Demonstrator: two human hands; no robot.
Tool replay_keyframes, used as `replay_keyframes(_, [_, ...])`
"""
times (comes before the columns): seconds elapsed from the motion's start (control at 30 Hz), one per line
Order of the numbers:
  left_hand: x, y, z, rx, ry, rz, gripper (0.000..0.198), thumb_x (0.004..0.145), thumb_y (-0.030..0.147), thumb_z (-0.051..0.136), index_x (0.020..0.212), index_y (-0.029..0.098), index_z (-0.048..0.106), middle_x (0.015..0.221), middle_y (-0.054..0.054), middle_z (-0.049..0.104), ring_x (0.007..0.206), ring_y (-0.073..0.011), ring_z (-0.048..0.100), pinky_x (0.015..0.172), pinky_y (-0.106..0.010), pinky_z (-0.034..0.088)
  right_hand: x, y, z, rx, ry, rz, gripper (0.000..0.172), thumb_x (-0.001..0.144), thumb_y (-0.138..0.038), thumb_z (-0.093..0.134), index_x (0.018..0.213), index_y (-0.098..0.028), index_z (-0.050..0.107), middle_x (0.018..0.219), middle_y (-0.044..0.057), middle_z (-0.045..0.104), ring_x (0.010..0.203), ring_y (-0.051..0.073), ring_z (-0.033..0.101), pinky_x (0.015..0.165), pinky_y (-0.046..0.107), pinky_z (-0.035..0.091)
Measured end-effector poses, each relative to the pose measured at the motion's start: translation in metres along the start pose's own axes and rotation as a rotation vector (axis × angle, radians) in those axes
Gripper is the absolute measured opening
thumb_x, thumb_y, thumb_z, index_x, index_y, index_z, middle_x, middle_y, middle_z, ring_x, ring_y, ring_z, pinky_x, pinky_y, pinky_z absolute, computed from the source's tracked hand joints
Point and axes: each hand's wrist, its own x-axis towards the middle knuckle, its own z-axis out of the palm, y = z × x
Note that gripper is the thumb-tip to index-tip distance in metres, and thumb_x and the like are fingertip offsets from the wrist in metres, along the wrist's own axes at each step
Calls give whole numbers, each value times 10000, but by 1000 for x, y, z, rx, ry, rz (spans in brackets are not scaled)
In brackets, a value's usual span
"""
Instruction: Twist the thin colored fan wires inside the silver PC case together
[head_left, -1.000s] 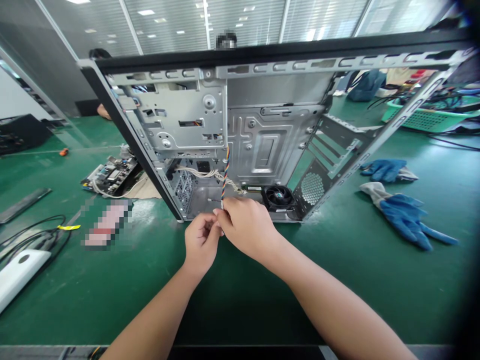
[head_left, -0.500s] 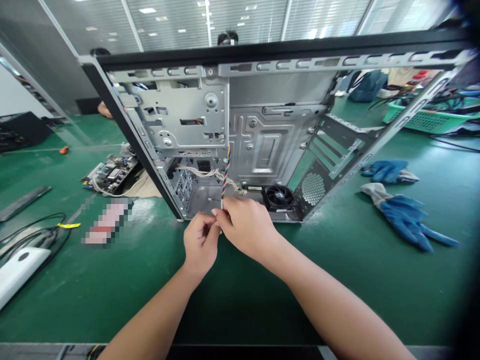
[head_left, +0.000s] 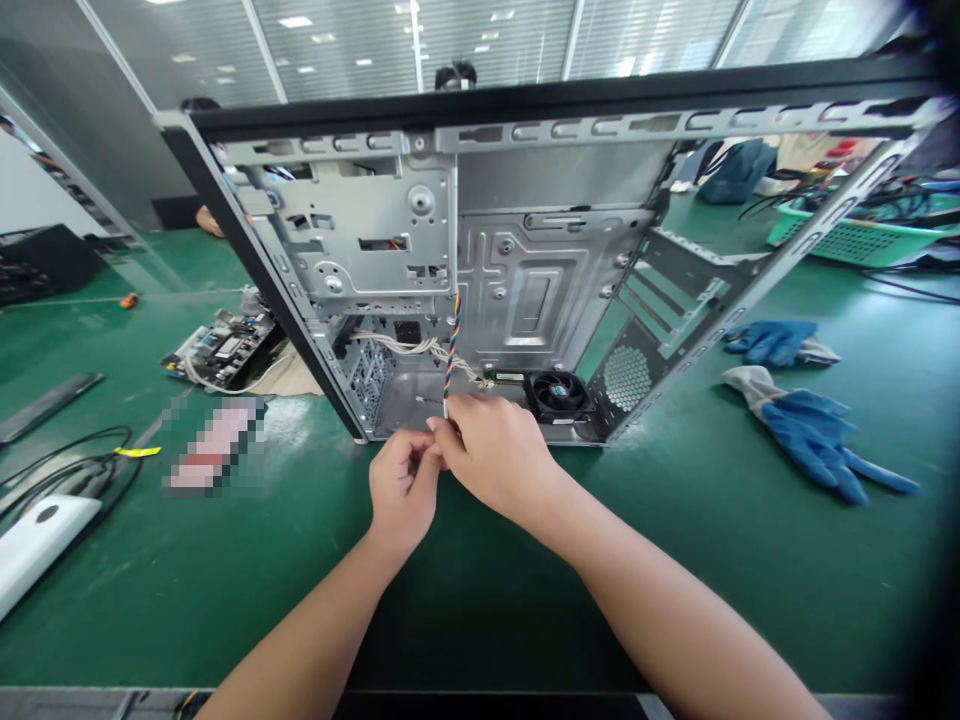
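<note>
An open computer case (head_left: 525,100) stands upright in front of me, its metal drive cage (head_left: 375,220) at the upper left. From the cage hangs a twisted multicoloured cable (head_left: 452,345). Its lower end runs into the pinched fingers of my right hand (head_left: 499,445). Close against it, my left hand (head_left: 405,480) is closed too, thumb and finger pressed together at the right fingertips; what it pinches is hidden. Behind my hands, a bundle of whitish wires (head_left: 420,347) crosses the case floor. A black cooling fan (head_left: 559,393) and a memory stick (head_left: 508,378) lie inside at the right.
On the green table, a circuit board (head_left: 229,345) lies left of the case. Blue gloves (head_left: 814,435) are at the right, with a green basket (head_left: 847,240) of cables behind. A white box-like device (head_left: 45,545) and black cables (head_left: 105,470) lie at the left.
Almost nothing differs. Both hands stay together at the cable's lower end, with only a very slight shift.
</note>
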Motion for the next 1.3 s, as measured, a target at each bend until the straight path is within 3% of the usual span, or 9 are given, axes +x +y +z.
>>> replay_keyframes(0.2, [2, -1, 0, 72, 19, 90, 84, 815, 227, 633, 779, 183, 571, 736, -3, 537, 646, -124, 492, 592, -230, 404, 1, 1, 0, -7, 3, 1, 228, 922, -306, 434, 866, -179, 615, 743, 46, 665, 641, 180, 622, 530, 274, 302])
replay_keyframes(0.47, [0, -5, 0, 52, 38, 22, 159, 829, 259, 622, 712, 174, 557, 664, 9, 539, 601, -114, 488, 581, -229, 406, 1, 0, 1, -2, -5, 8, 237, 922, -313, 432, 867, -180, 619, 738, 46, 662, 638, 178, 614, 533, 277, 304])
replay_keyframes(1.0, [-1, -3, 1, -37, -76, -26, 149, 895, 256, 532, 771, 176, 548, 618, 22, 542, 556, -107, 506, 559, -223, 409, 1, 0, 2, 17, -18, 12, 260, 939, -347, 430, 908, -182, 628, 770, 44, 666, 668, 163, 609, 553, 270, 322])
replay_keyframes(1.3, [2, -3, 1, 27, -65, 55, 97, 854, 211, 569, 763, 179, 561, 712, -1, 571, 660, -132, 528, 648, -256, 427, 2, 0, 3, 18, -1, 14, 244, 925, -321, 435, 869, -184, 628, 751, 41, 676, 653, 179, 622, 524, 273, 291])
